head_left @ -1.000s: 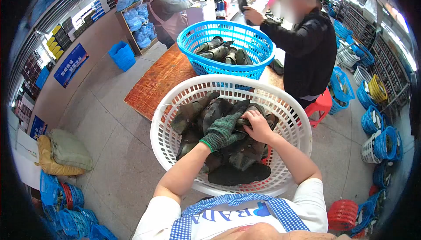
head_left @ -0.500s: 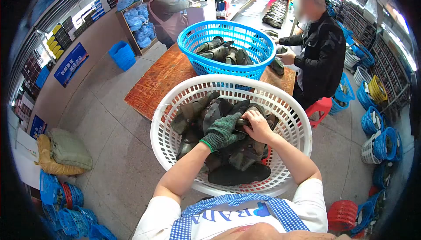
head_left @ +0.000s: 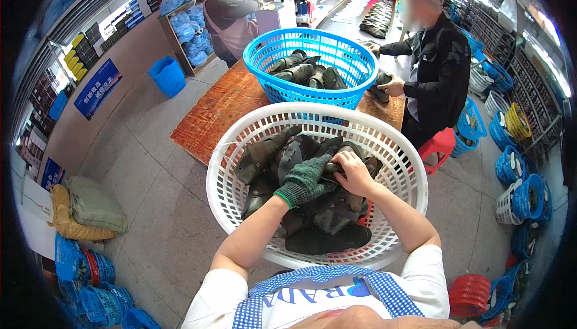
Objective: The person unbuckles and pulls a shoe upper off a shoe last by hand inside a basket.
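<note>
Dark green-black shoe uppers (head_left: 338, 210) lie heaped in a white plastic basket (head_left: 223, 200) in front of me. My left hand (head_left: 305, 180), in a dark green knit glove, is closed on one shoe upper (head_left: 330, 166) near the middle of the heap. Bare and with bent fingers, my right hand (head_left: 353, 171) grips the same upper from its right side. Part of that upper is hidden by both hands. Nearest my body, a flat black piece (head_left: 327, 240) lies at the basket's near wall.
Beyond the white basket, a blue basket (head_left: 264, 85) with more uppers stands on a worn wooden table (head_left: 207, 115). A co-worker (head_left: 439, 67) handles shoes at the right, beside a red stool (head_left: 437, 146). Another person (head_left: 225, 16) stands at the far left. Stacked baskets (head_left: 526, 197) line the right.
My hands and the upper between them look almost unchanged. At the right, the co-worker's hands have moved apart, one reaching across the table and one staying near the shoes.
</note>
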Demonstrator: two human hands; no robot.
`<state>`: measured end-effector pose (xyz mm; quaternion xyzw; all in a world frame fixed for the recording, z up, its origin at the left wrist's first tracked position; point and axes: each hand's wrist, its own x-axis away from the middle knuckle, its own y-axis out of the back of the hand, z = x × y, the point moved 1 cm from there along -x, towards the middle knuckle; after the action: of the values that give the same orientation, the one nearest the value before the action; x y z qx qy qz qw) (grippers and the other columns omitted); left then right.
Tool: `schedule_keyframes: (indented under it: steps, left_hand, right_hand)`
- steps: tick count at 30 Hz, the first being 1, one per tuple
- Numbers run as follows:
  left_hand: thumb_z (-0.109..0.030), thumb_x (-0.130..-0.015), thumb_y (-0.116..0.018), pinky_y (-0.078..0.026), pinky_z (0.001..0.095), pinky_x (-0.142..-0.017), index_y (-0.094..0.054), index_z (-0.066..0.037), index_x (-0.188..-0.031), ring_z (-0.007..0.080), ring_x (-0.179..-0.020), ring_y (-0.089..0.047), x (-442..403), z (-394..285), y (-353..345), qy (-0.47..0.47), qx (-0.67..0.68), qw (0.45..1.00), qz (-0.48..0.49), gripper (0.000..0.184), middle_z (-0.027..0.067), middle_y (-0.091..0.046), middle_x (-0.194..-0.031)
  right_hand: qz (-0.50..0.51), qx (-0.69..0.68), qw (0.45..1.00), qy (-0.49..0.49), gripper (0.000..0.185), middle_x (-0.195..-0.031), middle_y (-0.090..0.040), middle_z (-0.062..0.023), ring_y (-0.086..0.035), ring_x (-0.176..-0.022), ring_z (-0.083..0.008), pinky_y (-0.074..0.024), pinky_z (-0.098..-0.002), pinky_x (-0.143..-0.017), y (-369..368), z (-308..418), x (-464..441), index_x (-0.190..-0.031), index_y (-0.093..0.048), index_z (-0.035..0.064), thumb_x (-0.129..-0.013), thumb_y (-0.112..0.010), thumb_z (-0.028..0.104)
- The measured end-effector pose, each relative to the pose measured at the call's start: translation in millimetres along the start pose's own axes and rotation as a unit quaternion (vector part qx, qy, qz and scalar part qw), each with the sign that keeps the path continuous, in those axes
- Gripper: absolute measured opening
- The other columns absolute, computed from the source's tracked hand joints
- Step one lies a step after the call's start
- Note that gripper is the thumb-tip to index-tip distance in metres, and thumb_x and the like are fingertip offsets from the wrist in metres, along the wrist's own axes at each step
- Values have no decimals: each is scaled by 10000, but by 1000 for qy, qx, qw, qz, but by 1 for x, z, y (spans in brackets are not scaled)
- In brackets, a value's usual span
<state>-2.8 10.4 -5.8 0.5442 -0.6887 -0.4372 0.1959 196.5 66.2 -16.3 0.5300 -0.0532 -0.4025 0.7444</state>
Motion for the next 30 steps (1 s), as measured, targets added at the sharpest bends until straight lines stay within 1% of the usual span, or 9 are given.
schedule_keyframes:
  steps: [10, 16, 30]
  left_hand:
    - [-435, -800, -795, -472, 465, -1028, -470, -40, -1450, 385, -1212, -592, 0, -6, 7, 3, 12, 1000, 13, 827, 214, -601, -1336]
    - [-423, -801, -798, -474, 467, -1026, -478, -32, -1442, 391, -1202, -599, 1, -2, 2, 2, 16, 1000, 3, 816, 216, -609, -1327]
    - [-446, -806, -793, -476, 470, -1024, -459, -40, -1457, 394, -1205, -597, -1, -8, 7, 7, 13, 1000, 17, 837, 219, -601, -1337]
  right_hand:
    - [6, 5, 1000, -1, 390, -1137, -567, -154, -533, -1135, -373, -452, -471, -998, 1, 1, 0, -1147, -564, 58, -792, -723, 92]
    - [2, 3, 1000, 1, 386, -1129, -569, -152, -534, -1135, -371, -451, -468, -997, 1, 0, 0, -1142, -565, 57, -792, -724, 92]
    - [-4, -1, 1000, 4, 379, -1120, -573, -151, -537, -1126, -372, -454, -465, -990, 1, 1, 0, -1135, -566, 53, -792, -724, 91]
